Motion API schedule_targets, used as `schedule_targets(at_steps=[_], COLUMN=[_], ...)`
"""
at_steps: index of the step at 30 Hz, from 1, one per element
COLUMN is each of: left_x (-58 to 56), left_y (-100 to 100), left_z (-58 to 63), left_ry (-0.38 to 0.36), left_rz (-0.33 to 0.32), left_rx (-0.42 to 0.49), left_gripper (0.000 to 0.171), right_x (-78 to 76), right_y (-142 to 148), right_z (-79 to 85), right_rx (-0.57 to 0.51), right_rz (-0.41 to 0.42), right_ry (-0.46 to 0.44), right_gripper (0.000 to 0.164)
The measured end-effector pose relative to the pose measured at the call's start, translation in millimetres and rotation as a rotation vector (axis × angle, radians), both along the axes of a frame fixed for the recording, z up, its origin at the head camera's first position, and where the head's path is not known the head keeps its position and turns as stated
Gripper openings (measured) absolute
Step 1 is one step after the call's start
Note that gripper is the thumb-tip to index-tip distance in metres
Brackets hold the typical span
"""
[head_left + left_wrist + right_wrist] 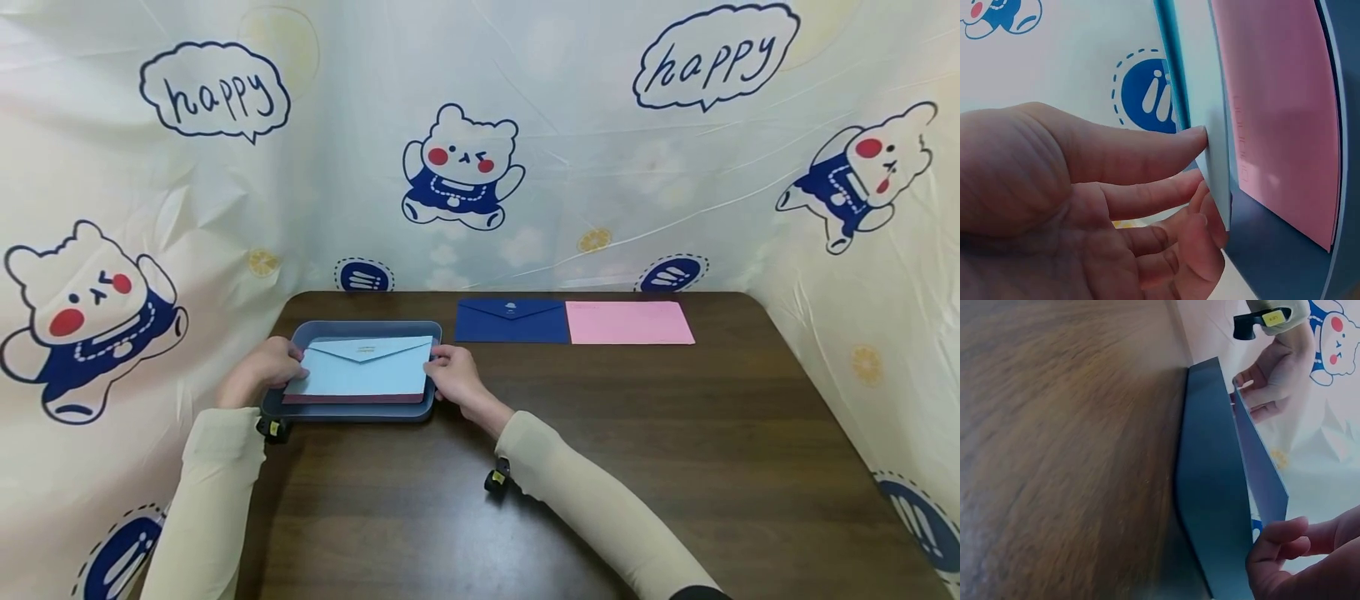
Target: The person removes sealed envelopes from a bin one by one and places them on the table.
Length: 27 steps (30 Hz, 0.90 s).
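Observation:
A light blue envelope (363,375) with a pointed flap lies flat between both hands, over a blue tray (352,413) at the table's far left. My left hand (264,369) pinches its left edge, thumb (1160,153) on top and fingers beneath. At the right edge, my right hand (459,382) pinches it beside the tray's wall (1213,462). The left wrist view shows a gap under the envelope, with a pink envelope (1285,106) lying in the tray below. From the head view only a dark pinkish strip of it shows along the front.
Right of the tray, near the table's back edge, a navy envelope (512,325) and a pink envelope (630,323) lie side by side. The brown table (600,467) stretches in front. A printed curtain (570,167) hangs close behind and at both sides.

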<state>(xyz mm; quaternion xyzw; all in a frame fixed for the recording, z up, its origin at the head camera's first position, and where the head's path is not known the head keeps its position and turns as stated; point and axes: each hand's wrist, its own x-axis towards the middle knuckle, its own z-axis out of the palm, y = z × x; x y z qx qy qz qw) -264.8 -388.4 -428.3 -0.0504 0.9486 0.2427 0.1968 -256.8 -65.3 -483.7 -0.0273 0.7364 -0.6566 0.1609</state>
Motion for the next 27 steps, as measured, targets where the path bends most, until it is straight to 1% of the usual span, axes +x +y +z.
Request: schedule_targets(at_steps=[8, 13, 20, 23, 27], left_x=[5.3, 9.4, 12.1, 15.7, 20.6], left_y=[3.9, 5.5, 6.5, 8.5, 13.0], left_z=[6.4, 9.8, 9.2, 8.7, 8.9], left_ry=[0.027, 0.035, 0.042, 0.057, 0.062], left_rz=[0.006, 0.009, -0.005, -0.008, -0.009], left_rx=[-0.01, -0.009, -0.017, -0.022, -0.02], left_gripper=[0.044, 0.044, 0.042, 0.039, 0.045], right_x=[-1.1, -0.4, -0.4, -0.4, -0.4], right_y=[3.3, 2.8, 3.2, 3.7, 3.9], right_z=[-1.1, -1.3, -0.4, -0.2, -0.4], right_rx=[0.035, 0.057, 0.088, 0.089, 0.079], right_rz=[-0.008, -0.011, -0.023, -0.03, -0.047], right_ry=[-0.008, -0.013, -0.007, -0.011, -0.032], right_gripper=[0.025, 0.022, 0.021, 0.02, 0.016])
